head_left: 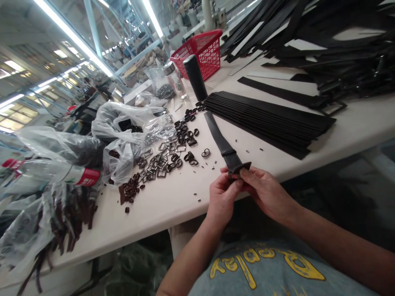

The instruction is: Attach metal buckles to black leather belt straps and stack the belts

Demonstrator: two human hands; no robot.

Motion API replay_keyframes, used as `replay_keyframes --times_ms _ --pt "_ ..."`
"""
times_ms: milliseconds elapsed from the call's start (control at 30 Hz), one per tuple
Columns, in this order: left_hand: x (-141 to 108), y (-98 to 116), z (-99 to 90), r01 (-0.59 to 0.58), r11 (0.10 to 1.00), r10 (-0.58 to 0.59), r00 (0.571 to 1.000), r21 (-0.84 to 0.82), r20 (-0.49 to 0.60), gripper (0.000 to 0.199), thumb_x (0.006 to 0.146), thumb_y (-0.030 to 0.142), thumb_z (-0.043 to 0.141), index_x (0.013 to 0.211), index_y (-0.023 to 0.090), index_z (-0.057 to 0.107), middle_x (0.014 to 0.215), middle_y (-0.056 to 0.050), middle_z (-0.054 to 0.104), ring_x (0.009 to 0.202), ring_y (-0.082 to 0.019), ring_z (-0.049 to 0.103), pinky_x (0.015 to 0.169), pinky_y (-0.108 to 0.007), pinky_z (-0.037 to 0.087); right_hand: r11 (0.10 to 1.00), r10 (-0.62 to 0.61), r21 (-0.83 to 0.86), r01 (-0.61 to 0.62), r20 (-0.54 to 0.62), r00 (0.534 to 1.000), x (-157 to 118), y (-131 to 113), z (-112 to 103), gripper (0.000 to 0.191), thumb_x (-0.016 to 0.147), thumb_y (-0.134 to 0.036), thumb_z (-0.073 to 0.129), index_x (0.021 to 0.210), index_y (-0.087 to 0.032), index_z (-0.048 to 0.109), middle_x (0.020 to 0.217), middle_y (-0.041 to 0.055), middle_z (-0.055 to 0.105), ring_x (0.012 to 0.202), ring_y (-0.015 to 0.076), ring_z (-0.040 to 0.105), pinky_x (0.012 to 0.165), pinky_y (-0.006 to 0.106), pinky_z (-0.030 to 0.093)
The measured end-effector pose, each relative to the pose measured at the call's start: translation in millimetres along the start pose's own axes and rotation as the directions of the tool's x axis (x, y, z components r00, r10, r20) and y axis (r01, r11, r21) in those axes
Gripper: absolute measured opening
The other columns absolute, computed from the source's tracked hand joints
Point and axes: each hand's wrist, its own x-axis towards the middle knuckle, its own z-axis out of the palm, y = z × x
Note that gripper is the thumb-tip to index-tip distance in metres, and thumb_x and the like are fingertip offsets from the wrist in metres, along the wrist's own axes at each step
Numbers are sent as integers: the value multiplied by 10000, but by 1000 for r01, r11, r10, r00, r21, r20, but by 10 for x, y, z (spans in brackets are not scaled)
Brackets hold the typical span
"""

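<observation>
A black leather belt strap point(219, 137) with a loop around it runs from the tabletop to my hands at the table's front edge. Its near end is folded over. My left hand point(222, 193) pinches this end from the left, thumb on top. From the other side my right hand point(262, 189) grips the folded end between thumb and fingers. A buckle at the fold is mostly hidden by my fingers. Just left of the strap lie loose black belt loops point(189, 158) and a heap of metal buckles point(157, 164).
Black straps point(265, 119) lie in a neat row to the right, with a larger pile point(333, 53) behind. Small brown loops point(132, 188), plastic bags point(119, 119) and a plastic bottle point(55, 170) are on the left. A black cylinder point(195, 78) and red basket point(210, 51) stand at the back.
</observation>
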Motion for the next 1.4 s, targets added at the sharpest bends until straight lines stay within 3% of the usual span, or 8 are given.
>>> replay_keyframes --times_ms 300,567,667,833,967,1067,1233,1400 --pt "29 17 45 21 999 -22 1000 -37 -7 303 667 391 866 788 156 718 760 14 687 713 -113 644 769 -266 577 999 -1 -33 -2 -109 994 109 33 76 399 664 -542 828 866 -202 774 831 58 779 681 165 699 549 225 546" --pt "142 275 -459 -19 936 -1 998 351 55 269 790 395 752 929 169 704 815 -33 723 689 -129 674 714 -265 540 894 -284 -393 213 -132 950 297 -54 -122 360 747 -582 762 803 -226 760 813 34 776 775 198 720 793 332 599" --pt "361 476 -666 -181 731 208 977 658 38 137 842 316 684 868 185 715 783 -26 699 670 -130 650 686 -264 515 916 -269 -343 209 -140 953 348 -72 -134 414 726 -620 769 811 -216 742 791 34 766 682 183 720 723 333 619" --pt "794 646 -711 -321 71 368 888 944 275 39 827 216 718 839 219 754 931 -63 707 802 -183 651 786 -310 501 924 -217 -343 168 -109 970 316 -87 -106 487 696 -679 760 805 -206 719 801 51 768 634 180 721 651 314 629" --pt "972 606 -693 -311 -99 308 894 945 326 89 836 163 690 785 205 750 891 -80 708 842 -208 644 814 -328 493 914 -203 -373 157 -87 975 295 -79 -115 497 705 -685 746 813 -202 702 776 54 761 605 181 713 601 304 620" --pt "946 579 -686 -299 55 349 900 953 262 133 831 140 670 722 192 725 828 -60 689 765 -175 623 776 -306 483 908 -197 -388 159 -62 978 306 -56 -125 494 719 -680 737 807 -195 694 768 57 757 597 176 708 559 279 595" --pt "667 479 -551 -237 844 242 969 482 52 197 768 361 766 761 170 718 806 -19 681 681 -112 568 692 -257 468 882 -199 -441 163 -37 979 313 -42 -124 478 763 -667 699 795 -191 688 736 52 745 550 152 675 502 250 528" --pt "436 351 -357 -63 993 65 998 97 -13 281 657 385 860 739 157 718 801 -8 692 698 -92 578 732 -239 478 819 -240 -535 207 9 971 317 -46 -115 437 814 -616 663 803 -180 688 704 43 729 517 142 645 475 248 467"
